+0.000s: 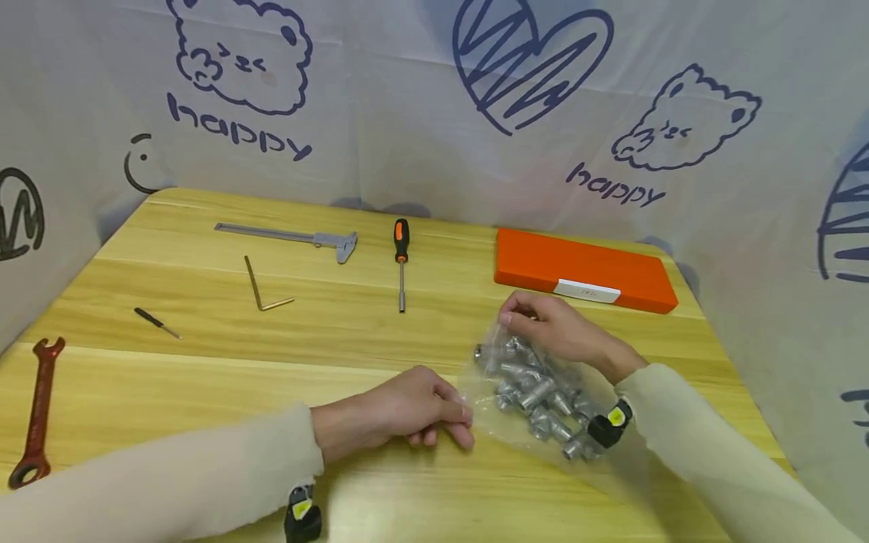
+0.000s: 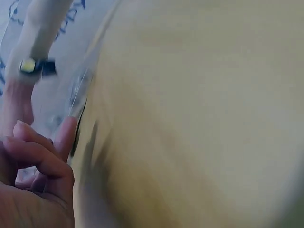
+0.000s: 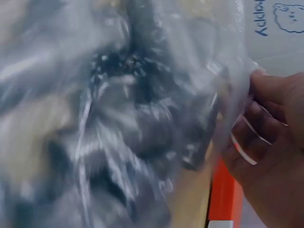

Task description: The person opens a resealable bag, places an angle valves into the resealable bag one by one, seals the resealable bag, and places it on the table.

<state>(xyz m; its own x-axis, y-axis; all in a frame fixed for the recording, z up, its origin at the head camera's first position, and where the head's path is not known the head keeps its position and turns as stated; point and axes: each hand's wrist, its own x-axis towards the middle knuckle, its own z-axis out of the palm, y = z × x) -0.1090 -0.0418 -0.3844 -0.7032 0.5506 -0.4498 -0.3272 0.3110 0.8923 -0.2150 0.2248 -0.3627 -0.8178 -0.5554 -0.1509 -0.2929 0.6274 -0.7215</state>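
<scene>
A clear plastic bag (image 1: 485, 385) holds several silver metal pipe fittings (image 1: 536, 392), low over the table's right half. My right hand (image 1: 560, 328) pinches its upper edge between thumb and fingers, and the right wrist view shows that hand (image 3: 275, 118) beside the crinkled plastic. At the bag's left edge, my left hand (image 1: 407, 407) pinches the plastic near a corner with thumb and forefinger. The left wrist view has this hand (image 2: 38, 175) with its fingers bent and the plastic running up from a fingertip.
An orange case (image 1: 584, 264) lies just behind my right hand. Across the wooden table (image 1: 204, 385) are a caliper (image 1: 285, 236), a screwdriver (image 1: 401, 260), an L-shaped hex key (image 1: 256, 288), a small screwdriver (image 1: 158, 322) and a red wrench (image 1: 39, 415). Printed white cloth (image 1: 407, 113) hangs around the table.
</scene>
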